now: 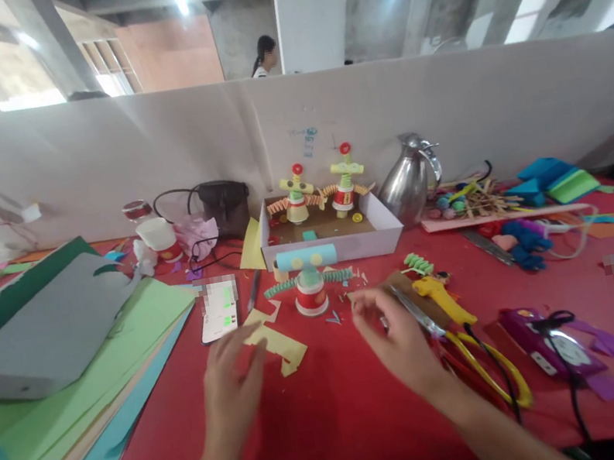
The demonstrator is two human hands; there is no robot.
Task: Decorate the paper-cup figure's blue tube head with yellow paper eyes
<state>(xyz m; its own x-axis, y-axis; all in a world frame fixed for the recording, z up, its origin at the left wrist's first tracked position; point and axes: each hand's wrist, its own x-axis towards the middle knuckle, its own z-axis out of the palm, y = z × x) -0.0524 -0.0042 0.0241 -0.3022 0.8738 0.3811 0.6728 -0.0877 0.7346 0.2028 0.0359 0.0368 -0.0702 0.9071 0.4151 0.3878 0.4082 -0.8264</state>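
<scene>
Between my hands stands a paper-cup figure [311,294] with a light blue paper-roll head [307,258] and green folded-paper arms. My left hand [232,380] hovers over the table by some yellow paper scraps [282,346], its fingers apart and holding nothing. On the other side, my right hand [392,333] is loosely curved, thumb away from the fingers, with nothing visible in it. Close to it lie large scissors [492,368] with yellow handles and a yellow glue gun [443,299]. A green folded strip [419,265] rests beyond them.
Behind, a white box [334,250] holds two similar figures. A steel jug [407,178] stands beside it. Coloured paper sheets [141,328] and a grey-green box [51,320] fill the left. A phone [219,309] lies near my left hand; a purple device [550,342] is at right.
</scene>
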